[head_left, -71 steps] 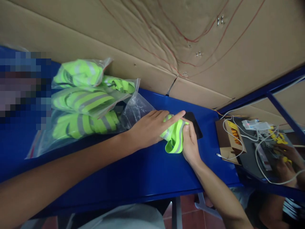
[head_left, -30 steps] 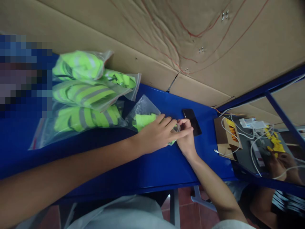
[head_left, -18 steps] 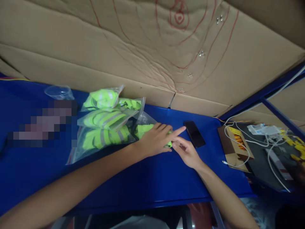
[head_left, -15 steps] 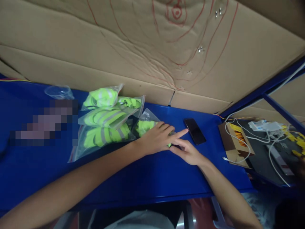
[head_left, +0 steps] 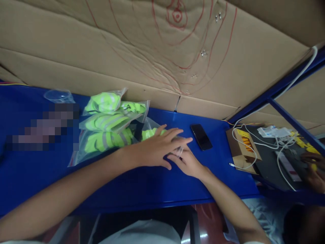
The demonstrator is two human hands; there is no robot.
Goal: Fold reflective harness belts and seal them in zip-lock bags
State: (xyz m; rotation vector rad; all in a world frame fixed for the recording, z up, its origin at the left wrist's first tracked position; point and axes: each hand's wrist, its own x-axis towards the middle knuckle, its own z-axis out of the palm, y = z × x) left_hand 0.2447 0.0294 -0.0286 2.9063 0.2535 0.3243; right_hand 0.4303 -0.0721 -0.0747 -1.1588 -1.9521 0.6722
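Note:
My left hand (head_left: 158, 145) is over a clear plastic bag (head_left: 149, 133) that holds a neon-yellow item, with its fingers spread and thumb apart. Part of the bag is hidden under this hand. My right hand (head_left: 188, 162) is closed, its thumb and fingers gripping the bag's clear edge just beside the left fingertips. To the left lie several more zip bags (head_left: 109, 140) with folded neon-yellow reflective vests, some overlapping.
A black phone (head_left: 201, 137) lies right of my hands on the blue table (head_left: 152, 189). Further right are an open cardboard box (head_left: 243, 149), white cables and yellow pieces. Another person's hand (head_left: 316, 173) shows at the right edge. A cardboard wall (head_left: 63, 57) stands behind.
My left hand's fingers have spread and its thumb has moved away from my right hand. Clear plastic now shows at the right fingers. The whole view has shifted slightly.

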